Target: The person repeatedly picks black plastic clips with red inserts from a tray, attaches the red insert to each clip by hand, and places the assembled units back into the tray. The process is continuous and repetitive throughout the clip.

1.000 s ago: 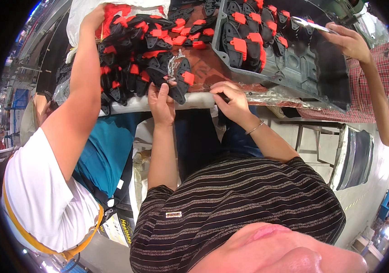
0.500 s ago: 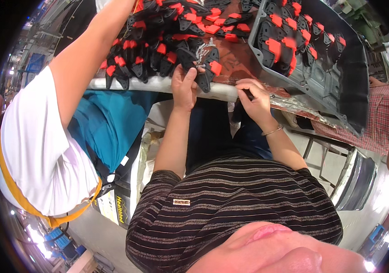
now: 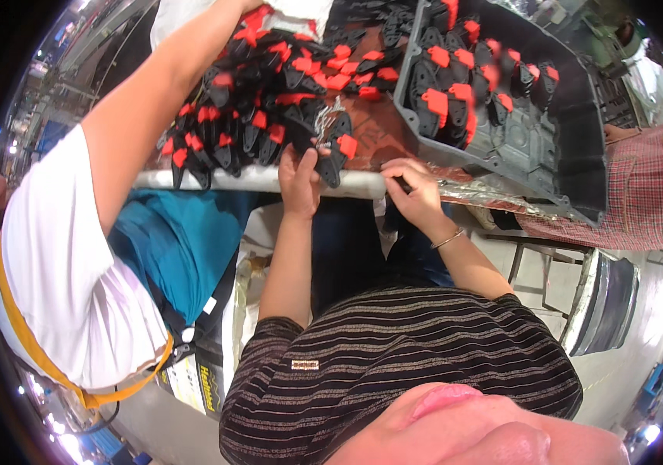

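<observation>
My left hand [image 3: 299,184] is at the padded table edge, thumb and fingers closed at the side of a flat black plastic part with a red tab [image 3: 334,164]. The lower tip of this part overhangs the edge. Just behind it lies a small heap of silvery metal pieces [image 3: 328,116], too fine to make out. My right hand [image 3: 416,195], with a bracelet on its wrist, rests by the same edge with curled fingers. A small dark object [image 3: 402,184] shows between its thumb and fingers; its kind is hidden.
Many similar black parts with red tabs [image 3: 250,133] cover the table's left. A deep grey tray [image 3: 537,167] holds more at the right. A white padded roll [image 3: 254,179] lines the edge. A co-worker's arm [image 3: 141,116] reaches across at left; another person's checked clothing [image 3: 633,198] is at right.
The whole view has shifted, so the table appears lower and further left. My hands keep nearly the same places at the edge. The co-worker's arm at left still stretches over the parts.
</observation>
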### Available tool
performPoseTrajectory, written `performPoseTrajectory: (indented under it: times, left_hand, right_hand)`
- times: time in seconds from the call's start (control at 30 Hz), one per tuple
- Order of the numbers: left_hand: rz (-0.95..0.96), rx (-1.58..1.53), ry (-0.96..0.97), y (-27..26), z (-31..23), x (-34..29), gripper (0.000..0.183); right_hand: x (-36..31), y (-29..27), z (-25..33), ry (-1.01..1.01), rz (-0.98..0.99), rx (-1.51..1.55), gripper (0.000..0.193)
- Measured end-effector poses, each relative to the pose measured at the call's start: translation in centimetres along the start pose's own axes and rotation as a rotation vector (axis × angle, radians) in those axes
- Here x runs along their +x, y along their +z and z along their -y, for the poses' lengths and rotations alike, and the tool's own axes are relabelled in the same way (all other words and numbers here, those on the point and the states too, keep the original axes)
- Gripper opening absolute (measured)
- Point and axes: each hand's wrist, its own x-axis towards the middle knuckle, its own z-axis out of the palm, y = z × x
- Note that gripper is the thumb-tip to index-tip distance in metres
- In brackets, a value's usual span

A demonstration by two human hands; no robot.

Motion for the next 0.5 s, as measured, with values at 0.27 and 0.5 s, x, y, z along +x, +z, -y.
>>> performPoseTrajectory:
  times: [0.27, 0.5]
  left_hand:
    - [-0.117, 0.122, -0.023, 0.8, -0.8, -0.4, 0.021]
    - [0.012, -0.009, 0.065, 0.3, 0.1, 0.5, 0.025]
  right_hand:
    - [-0.2, 0.9, -0.4, -0.136, -0.037, -0.140, 0.009]
    - [1.6, 3.0, 2.1, -0.252, 0.184, -0.197, 0.013]
